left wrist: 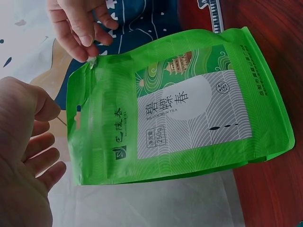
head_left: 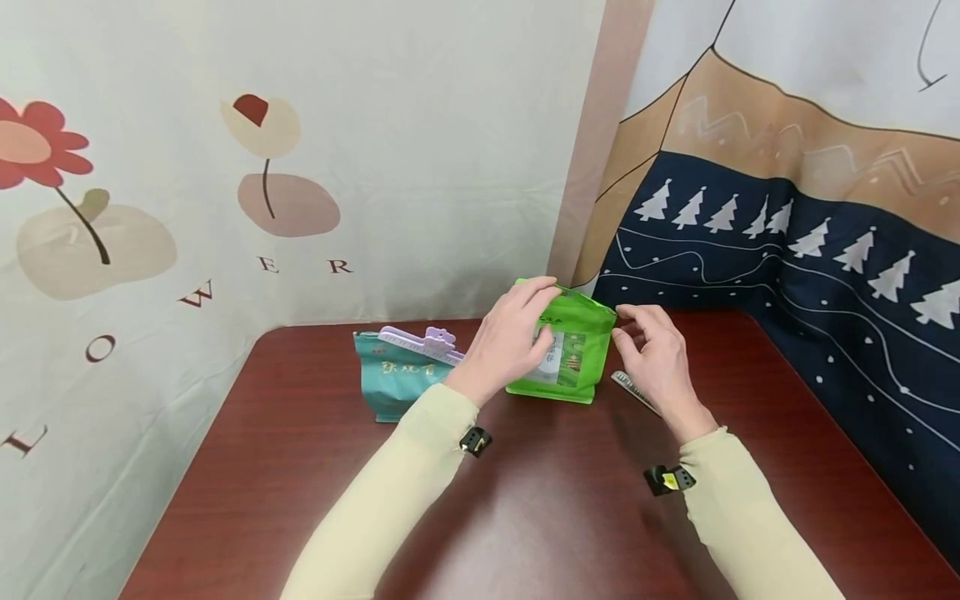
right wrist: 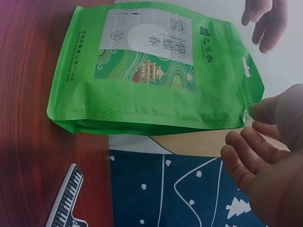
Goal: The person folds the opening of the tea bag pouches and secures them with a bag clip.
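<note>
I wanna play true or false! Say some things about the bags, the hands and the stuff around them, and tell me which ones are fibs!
1. The purple clip is at the top of the teal bag. True.
2. Somebody's fingers are holding the teal bag. False: the left hand is near the top of the green bag, and the right hand is at that bag's top corner.
3. The green bag stands on the table. True.
4. A piano-patterned strip lies on the table beside the green bag. True.
5. Black cloth covers both arms. False: the sleeves are pale yellow.
</note>
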`<action>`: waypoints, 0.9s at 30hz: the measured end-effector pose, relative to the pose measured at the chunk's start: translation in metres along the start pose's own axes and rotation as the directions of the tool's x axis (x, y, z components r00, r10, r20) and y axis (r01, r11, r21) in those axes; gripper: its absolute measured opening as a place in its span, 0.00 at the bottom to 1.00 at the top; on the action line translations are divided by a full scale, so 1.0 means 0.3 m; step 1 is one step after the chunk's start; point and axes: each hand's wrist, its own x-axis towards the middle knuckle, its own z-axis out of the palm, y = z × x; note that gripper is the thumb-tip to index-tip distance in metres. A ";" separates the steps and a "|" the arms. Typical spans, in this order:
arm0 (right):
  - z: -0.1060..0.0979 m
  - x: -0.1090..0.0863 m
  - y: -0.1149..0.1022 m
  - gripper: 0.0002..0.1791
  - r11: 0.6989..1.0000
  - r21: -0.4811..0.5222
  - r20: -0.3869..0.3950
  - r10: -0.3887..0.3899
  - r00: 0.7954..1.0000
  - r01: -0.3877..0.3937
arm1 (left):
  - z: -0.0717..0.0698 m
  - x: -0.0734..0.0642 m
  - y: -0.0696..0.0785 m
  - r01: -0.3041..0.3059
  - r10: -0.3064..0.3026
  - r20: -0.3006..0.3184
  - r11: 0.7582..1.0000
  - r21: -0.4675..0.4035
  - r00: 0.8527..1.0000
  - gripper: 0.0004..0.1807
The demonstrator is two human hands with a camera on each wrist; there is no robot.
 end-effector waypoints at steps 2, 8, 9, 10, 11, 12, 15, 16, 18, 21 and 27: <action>0.000 0.003 0.004 0.16 1.000 -0.002 0.012 0.007 1.000 -0.007 | 0.004 0.010 0.000 0.005 -0.005 0.011 1.000 -0.001 1.000 0.25; 0.009 0.008 0.016 0.17 1.000 0.009 0.031 0.017 0.999 -0.017 | 0.019 0.028 -0.009 0.024 -0.023 0.046 1.000 -0.008 0.999 0.24; 0.011 0.009 0.018 0.17 1.000 0.009 0.035 0.021 0.999 -0.022 | 0.022 0.029 -0.012 0.028 -0.028 0.055 1.000 -0.005 0.998 0.24; 0.013 0.009 0.020 0.16 1.000 0.010 0.039 0.026 0.999 -0.027 | 0.026 0.030 -0.014 0.031 -0.031 0.062 1.000 -0.001 0.998 0.25; 0.015 0.009 0.022 0.16 0.999 0.011 0.043 0.032 0.999 -0.033 | 0.030 0.031 -0.016 0.031 -0.031 0.066 1.000 0.001 0.997 0.25; 0.017 0.009 0.025 0.15 0.999 0.012 0.048 0.038 0.998 -0.039 | 0.034 0.032 -0.019 0.028 -0.028 0.068 1.000 0.004 0.997 0.25; 0.016 0.012 0.031 0.13 0.999 0.005 0.069 0.047 0.996 -0.048 | 0.043 0.038 -0.024 0.015 -0.016 0.066 1.000 0.012 0.998 0.24; 0.015 0.015 0.032 0.13 0.999 0.002 0.078 0.051 0.996 -0.051 | 0.044 0.041 -0.024 0.011 -0.012 0.063 1.000 0.012 0.998 0.24; 0.015 0.024 0.033 0.11 0.998 -0.009 0.091 0.055 0.994 -0.054 | 0.046 0.048 -0.025 0.006 -0.007 0.060 1.000 0.013 0.998 0.24; 0.019 0.040 0.030 0.10 0.998 -0.017 0.100 0.059 0.993 -0.058 | 0.044 0.058 -0.024 0.008 -0.010 0.058 1.000 0.023 0.998 0.23; 0.030 0.059 0.033 0.09 0.997 -0.031 0.094 0.076 0.993 -0.073 | 0.053 0.079 -0.020 0.019 -0.024 0.068 0.997 0.074 0.997 0.20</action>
